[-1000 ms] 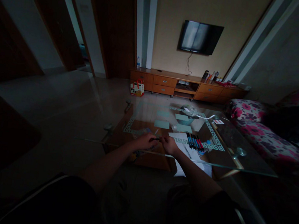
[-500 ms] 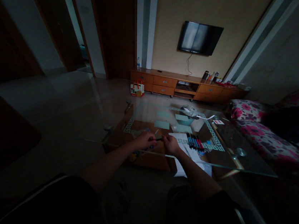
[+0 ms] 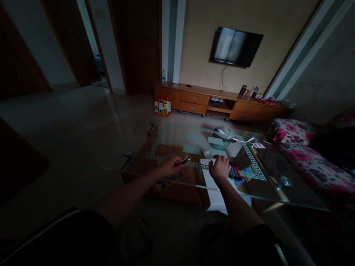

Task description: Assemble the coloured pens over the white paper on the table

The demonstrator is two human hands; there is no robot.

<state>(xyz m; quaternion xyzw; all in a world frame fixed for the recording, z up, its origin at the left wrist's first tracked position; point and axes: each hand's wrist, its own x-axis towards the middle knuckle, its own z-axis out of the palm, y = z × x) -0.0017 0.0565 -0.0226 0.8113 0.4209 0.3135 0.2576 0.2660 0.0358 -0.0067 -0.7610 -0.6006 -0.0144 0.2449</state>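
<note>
My left hand [image 3: 170,166] is closed on a dark pen [image 3: 184,161], its thin tip pointing up and to the right above the glass table. My right hand [image 3: 220,168] is over the white paper [image 3: 212,187], thumb apart from its bent fingers, and I make out nothing in it. It covers the left part of a row of pens [image 3: 234,171]; red and dark ones show beside it. Whether its fingertips touch a pen is hidden. Below the left hand, small colourful items [image 3: 158,186] show through the glass, too dim to name.
The glass table [image 3: 298,198] has a sharp front edge. Toward its back stand a teal basket [image 3: 219,146] and a clear plastic bag [image 3: 225,133]. A card [image 3: 258,145] lies at the right. A flowered sofa [image 3: 309,158] is on the right; a TV cabinet [image 3: 194,97] stands beyond.
Half a second ago both hands met at the pen. My right hand has moved right, away from it, to the row of pens. The left hand keeps the pen, its tip now showing.
</note>
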